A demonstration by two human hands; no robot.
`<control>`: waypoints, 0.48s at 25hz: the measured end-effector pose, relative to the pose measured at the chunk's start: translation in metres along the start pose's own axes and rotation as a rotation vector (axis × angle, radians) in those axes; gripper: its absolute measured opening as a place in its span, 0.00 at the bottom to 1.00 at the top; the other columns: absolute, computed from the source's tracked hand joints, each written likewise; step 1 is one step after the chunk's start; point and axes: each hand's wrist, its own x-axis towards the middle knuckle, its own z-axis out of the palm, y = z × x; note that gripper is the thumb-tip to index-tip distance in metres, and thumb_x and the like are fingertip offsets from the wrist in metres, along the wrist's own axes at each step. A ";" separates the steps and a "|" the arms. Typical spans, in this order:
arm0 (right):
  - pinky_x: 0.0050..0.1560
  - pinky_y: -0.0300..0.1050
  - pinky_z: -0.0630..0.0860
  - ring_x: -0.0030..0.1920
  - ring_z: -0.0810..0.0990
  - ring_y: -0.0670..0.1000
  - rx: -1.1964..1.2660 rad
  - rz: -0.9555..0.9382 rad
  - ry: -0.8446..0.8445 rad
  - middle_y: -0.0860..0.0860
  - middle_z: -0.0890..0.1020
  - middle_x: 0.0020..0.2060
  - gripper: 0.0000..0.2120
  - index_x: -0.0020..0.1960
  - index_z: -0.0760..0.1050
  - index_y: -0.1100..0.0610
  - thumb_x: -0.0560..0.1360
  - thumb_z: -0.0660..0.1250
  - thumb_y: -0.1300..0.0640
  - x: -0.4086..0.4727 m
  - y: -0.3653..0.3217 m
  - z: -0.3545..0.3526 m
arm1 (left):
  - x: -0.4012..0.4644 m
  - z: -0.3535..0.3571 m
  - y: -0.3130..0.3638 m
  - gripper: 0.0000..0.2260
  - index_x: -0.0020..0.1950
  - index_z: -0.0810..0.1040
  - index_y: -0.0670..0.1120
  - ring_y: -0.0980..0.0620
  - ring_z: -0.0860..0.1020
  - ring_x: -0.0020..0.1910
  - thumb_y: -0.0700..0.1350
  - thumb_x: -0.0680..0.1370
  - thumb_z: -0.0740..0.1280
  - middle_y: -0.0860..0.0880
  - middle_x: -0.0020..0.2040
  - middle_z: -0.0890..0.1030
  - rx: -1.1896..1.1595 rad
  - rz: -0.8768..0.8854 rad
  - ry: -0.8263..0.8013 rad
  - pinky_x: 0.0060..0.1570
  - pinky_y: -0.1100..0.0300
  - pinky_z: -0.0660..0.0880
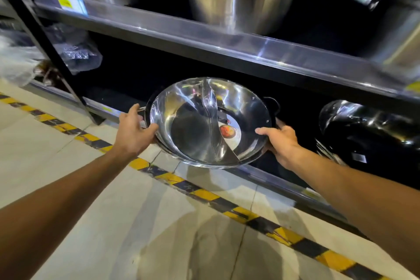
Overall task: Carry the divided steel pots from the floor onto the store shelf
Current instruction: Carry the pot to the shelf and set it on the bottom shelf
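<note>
- The divided pot (pixel 210 123) is held in the air at the mouth of the lower shelf (pixel 272 179), tilted so its inside faces the camera.
- The left hand (pixel 134 129) is closed on the left rim beside a small handle; the right hand (pixel 280 141) is closed on the right rim, thumb over the edge.
- It looks like thin polished steel: stiff, probably fairly light, and slippery, so the rim or the side handles seem the safest hold.
- A curved wall splits the bowl in two.
- A round sticker (pixel 229 130) lies inside; its writing is too blurred to read, as is the yellow shelf tag (pixel 68 3).
</note>
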 end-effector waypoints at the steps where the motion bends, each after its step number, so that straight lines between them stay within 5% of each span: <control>1: 0.48 0.53 0.83 0.43 0.86 0.56 -0.014 0.030 -0.072 0.54 0.86 0.46 0.24 0.62 0.73 0.52 0.70 0.72 0.67 -0.002 0.000 0.000 | 0.002 0.002 0.002 0.34 0.77 0.60 0.43 0.38 0.79 0.52 0.43 0.74 0.70 0.43 0.54 0.74 -0.045 0.007 -0.002 0.55 0.42 0.78; 5: 0.47 0.58 0.84 0.49 0.86 0.61 -0.019 0.122 -0.210 0.61 0.85 0.52 0.24 0.63 0.67 0.57 0.71 0.66 0.73 -0.007 -0.002 -0.006 | 0.010 0.013 0.006 0.34 0.78 0.57 0.46 0.44 0.79 0.52 0.41 0.75 0.70 0.45 0.50 0.78 -0.199 -0.021 0.033 0.57 0.43 0.78; 8: 0.35 0.48 0.84 0.41 0.87 0.56 0.002 0.090 -0.110 0.61 0.85 0.45 0.16 0.53 0.69 0.59 0.71 0.65 0.74 -0.004 -0.001 -0.010 | 0.013 0.032 0.010 0.35 0.78 0.54 0.46 0.44 0.80 0.56 0.43 0.76 0.70 0.44 0.53 0.81 -0.376 -0.161 0.011 0.62 0.42 0.75; 12: 0.37 0.47 0.84 0.42 0.87 0.56 0.004 0.081 -0.021 0.61 0.86 0.45 0.14 0.55 0.74 0.65 0.71 0.66 0.74 0.007 0.009 -0.008 | 0.014 0.061 0.023 0.45 0.79 0.47 0.51 0.48 0.80 0.56 0.33 0.71 0.72 0.49 0.53 0.80 -0.484 -0.214 -0.166 0.62 0.45 0.74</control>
